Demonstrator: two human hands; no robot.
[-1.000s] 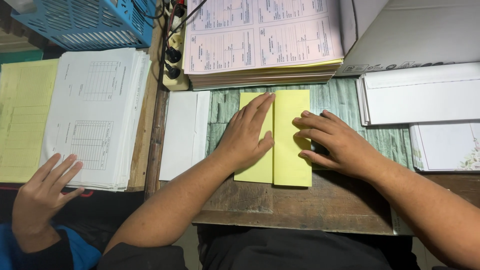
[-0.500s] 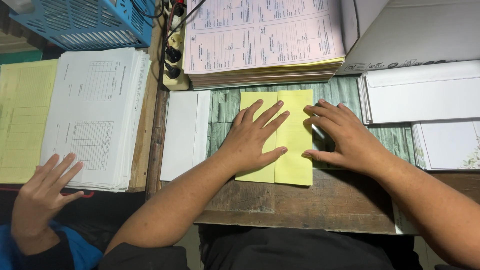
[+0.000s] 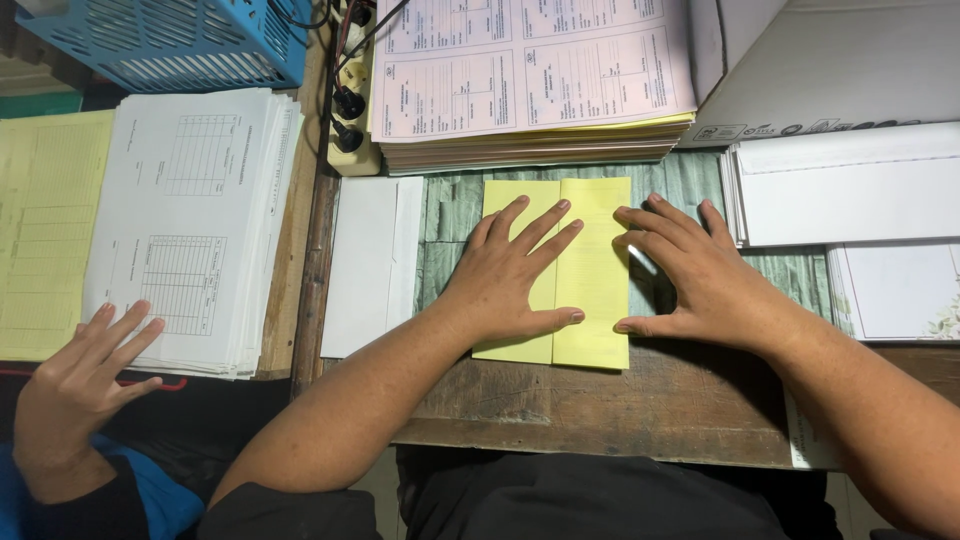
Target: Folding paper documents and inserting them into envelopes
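Pressing flat, your left hand [image 3: 510,275] spreads its fingers wide on the folded yellow sheet [image 3: 592,285], centred on the desk [image 3: 600,410]; your right hand [image 3: 700,280], fingers splayed, touches its right edge. Uneven pressure could skew the fold.

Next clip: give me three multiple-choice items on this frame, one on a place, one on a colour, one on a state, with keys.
1. Where does the folded white sheet lie?
A. left of the yellow paper
B. on the pink forms
C. in the blue basket

2. What colour is the paper under the left hand?
A. pink
B. yellow
C. green

3. How is the right hand?
A. closed in a fist
B. holding a pen
C. open, fingers spread

Key: 1 A, it lies beside the yellow paper; 2 B, the sheet shows yellow; 3 C, the fingers fan out at the paper's right edge.
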